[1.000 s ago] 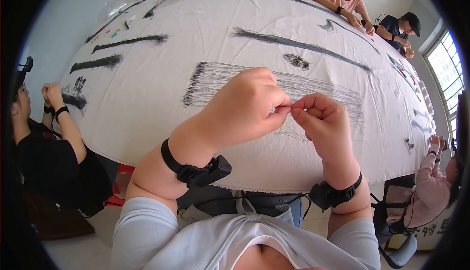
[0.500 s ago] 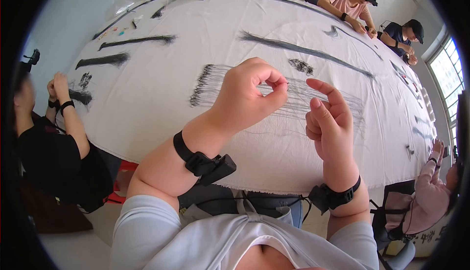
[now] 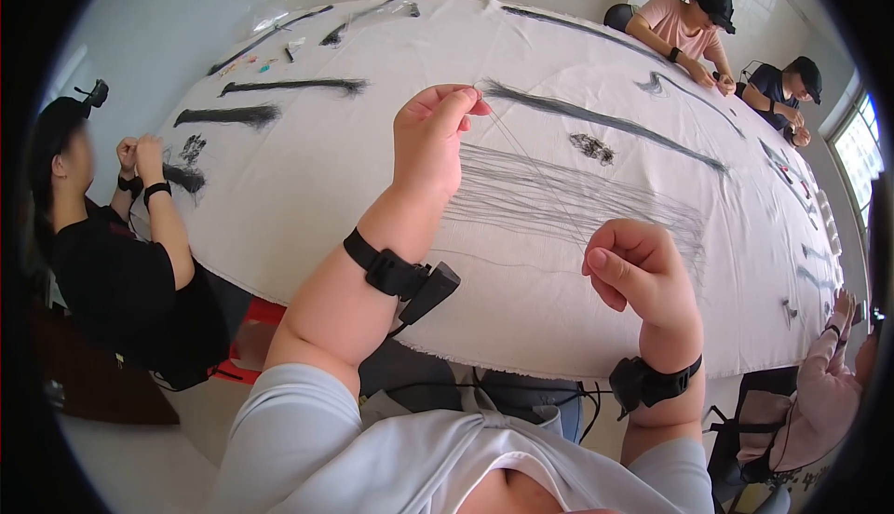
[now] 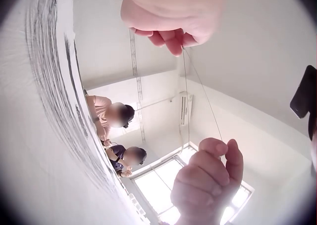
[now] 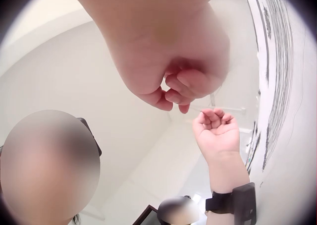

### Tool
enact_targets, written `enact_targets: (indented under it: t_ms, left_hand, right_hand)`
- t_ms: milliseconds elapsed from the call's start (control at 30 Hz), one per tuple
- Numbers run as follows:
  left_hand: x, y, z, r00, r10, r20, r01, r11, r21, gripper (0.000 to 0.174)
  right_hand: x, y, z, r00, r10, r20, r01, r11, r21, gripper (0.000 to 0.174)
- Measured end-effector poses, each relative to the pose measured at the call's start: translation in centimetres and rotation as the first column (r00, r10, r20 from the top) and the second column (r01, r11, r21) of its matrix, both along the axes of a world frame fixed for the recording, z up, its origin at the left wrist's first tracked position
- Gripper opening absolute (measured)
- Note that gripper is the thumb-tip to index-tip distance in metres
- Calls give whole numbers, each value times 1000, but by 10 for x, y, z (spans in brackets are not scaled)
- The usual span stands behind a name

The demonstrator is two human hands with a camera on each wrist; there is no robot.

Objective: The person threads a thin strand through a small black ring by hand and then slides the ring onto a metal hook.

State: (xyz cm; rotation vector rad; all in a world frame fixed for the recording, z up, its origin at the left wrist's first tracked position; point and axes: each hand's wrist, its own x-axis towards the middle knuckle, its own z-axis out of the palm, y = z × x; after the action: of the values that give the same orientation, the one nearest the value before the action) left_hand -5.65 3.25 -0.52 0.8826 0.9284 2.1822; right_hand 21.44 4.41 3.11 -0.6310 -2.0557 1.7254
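My left hand (image 3: 430, 137) is raised over the table, thumb and forefinger pinching thin dark strands (image 3: 537, 171) at their upper end. Lower and to the right, my right hand (image 3: 647, 267) has its fingers curled and pinches the strands between thumb and forefinger. In the left wrist view, two fine strands (image 4: 186, 94) spread downward from the left fingertips, one of them reaching the right hand (image 4: 208, 180). Beneath both hands lies a wide row of long dark strands (image 3: 577, 197) on the white cloth (image 3: 503, 304); my left arm hides its left end.
A long dark bundle (image 3: 605, 118) and a small tangled clump (image 3: 591, 148) lie beyond the row. Shorter bundles (image 3: 228, 115) are at the left. People sit around the table, one person (image 3: 121, 225) at the left and others at the right.
My hands were together at the fingertips, then parted. The left hand has moved up and away to the left, the right a little down, with strands now stretched between them.
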Motion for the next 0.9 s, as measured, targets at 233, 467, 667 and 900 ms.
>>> enact_targets:
  t_ms: [233, 467, 667, 900]
  left_hand:
    - [-1, -3, 5, 998, 46, -50, -44, 997, 59, 6]
    - [7, -8, 5, 961, 116, -252, -85, 988, 133, 6]
    - [10, -10, 2, 918, 106, -383, -56, 988, 141, 5]
    - [6, -9, -3, 751, 173, -637, -114, 984, 134, 5]
  right_hand:
    - [-13, 8, -9, 945, -308, 113, 276, 933, 231, 24]
    - [-18, 17, -30, 826, -555, -93, 413, 486, 770, 28]
    - [-17, 17, -28, 758, -560, -335, 496, 161, 854, 49]
    - [-17, 14, -23, 724, -483, -492, 585, 51, 810, 57]
